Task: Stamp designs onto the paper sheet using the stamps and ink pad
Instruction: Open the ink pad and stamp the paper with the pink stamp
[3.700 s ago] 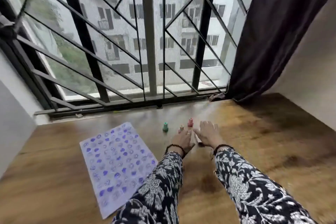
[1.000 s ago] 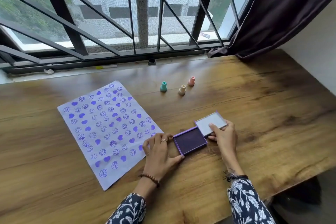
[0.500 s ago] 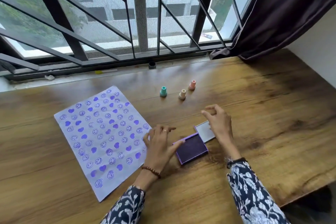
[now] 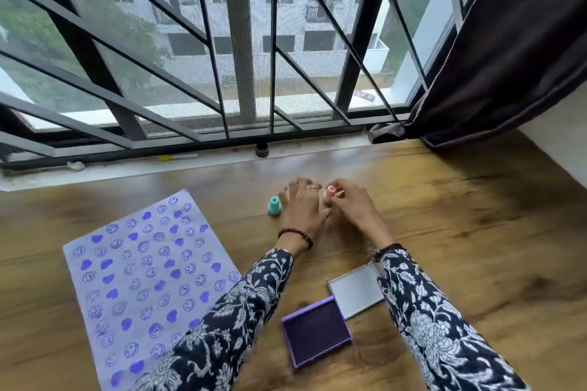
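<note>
The paper sheet (image 4: 149, 279), covered in purple smiley and heart prints, lies at the left on the wooden table (image 4: 460, 232). The purple ink pad (image 4: 317, 332) sits open near me, with its grey lid (image 4: 355, 292) folded back beside it. Both hands are far from the pad, near the window. My right hand (image 4: 355, 209) pinches the pink stamp (image 4: 331, 190) at its top. My left hand (image 4: 300, 206) lies palm down right beside it, covering the spot where the beige stamp stood. Just left of that hand the teal stamp (image 4: 274, 206) stands upright.
A black window grille (image 4: 241, 41) runs along the table's far edge. On the sill are a small black cap (image 4: 261, 149) and a yellow-white pen (image 4: 178, 157). A dark curtain (image 4: 508, 57) hangs at the right beside a white wall.
Both hands left the ink pad and reached forward to the stamps by the window. The right hand took hold of the pink stamp. The pad stays open.
</note>
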Tool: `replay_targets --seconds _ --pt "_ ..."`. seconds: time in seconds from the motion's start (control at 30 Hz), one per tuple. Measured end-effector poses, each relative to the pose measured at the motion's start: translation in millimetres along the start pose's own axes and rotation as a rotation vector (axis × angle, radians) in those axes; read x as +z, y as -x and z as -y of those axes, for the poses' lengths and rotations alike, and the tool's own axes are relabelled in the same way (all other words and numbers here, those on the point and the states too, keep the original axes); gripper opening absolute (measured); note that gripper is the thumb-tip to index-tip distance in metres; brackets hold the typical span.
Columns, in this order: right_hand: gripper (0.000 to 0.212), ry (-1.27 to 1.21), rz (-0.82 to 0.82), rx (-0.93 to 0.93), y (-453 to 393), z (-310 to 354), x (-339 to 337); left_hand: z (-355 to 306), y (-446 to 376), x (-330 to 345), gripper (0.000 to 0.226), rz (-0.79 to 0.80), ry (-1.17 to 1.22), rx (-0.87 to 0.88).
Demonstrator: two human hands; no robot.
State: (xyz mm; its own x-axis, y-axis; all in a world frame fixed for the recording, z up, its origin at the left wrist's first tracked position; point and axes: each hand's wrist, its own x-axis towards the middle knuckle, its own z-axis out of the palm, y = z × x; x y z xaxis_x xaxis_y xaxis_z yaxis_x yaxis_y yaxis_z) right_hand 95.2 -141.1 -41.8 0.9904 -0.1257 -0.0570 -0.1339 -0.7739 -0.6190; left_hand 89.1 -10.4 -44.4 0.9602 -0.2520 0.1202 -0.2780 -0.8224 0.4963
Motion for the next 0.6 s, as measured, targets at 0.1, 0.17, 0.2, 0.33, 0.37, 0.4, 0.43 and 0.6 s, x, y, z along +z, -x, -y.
replay_targets --seconds 0.1,0.17,0.2,0.33,0.37,0.4,0.43,0.6 --pt "0.015 -0.118 -0.018 -0.028 -3.0 -4.1 -3.8 0.2 -8.4 -0.9 0.044 -0.031 0.040 -0.001" --pt "0.014 -0.242 -0.031 -0.051 2.2 -1.8 -10.1 -0.7 -9.9 -5.9 0.037 -0.044 0.103 0.019" --pt "0.013 -0.308 -0.032 -0.063 6.4 0.4 -14.3 -1.7 -8.7 -9.7 0.033 -0.070 0.134 0.020" --pt "0.013 -0.652 0.028 -0.083 31.0 10.7 -31.9 -10.3 8.4 -34.6 0.026 -0.174 0.313 0.006" --pt "0.017 -0.730 0.052 -0.096 38.5 14.1 -36.2 -13.0 14.5 -41.2 0.025 -0.170 0.402 0.007" --pt "0.023 -0.797 0.076 -0.109 46.2 17.4 -39.8 -15.9 21.4 -47.2 0.024 -0.158 0.514 0.002" --pt "0.028 -0.855 0.094 -0.117 53.7 20.3 -42.4 -19.2 29.0 -52.7 0.024 -0.143 0.634 -0.011" --pt "0.028 -1.025 0.103 -0.135 89.5 33.5 -46.6 -33.9 66.1 -63.2 0.030 -0.106 1.000 -0.087"
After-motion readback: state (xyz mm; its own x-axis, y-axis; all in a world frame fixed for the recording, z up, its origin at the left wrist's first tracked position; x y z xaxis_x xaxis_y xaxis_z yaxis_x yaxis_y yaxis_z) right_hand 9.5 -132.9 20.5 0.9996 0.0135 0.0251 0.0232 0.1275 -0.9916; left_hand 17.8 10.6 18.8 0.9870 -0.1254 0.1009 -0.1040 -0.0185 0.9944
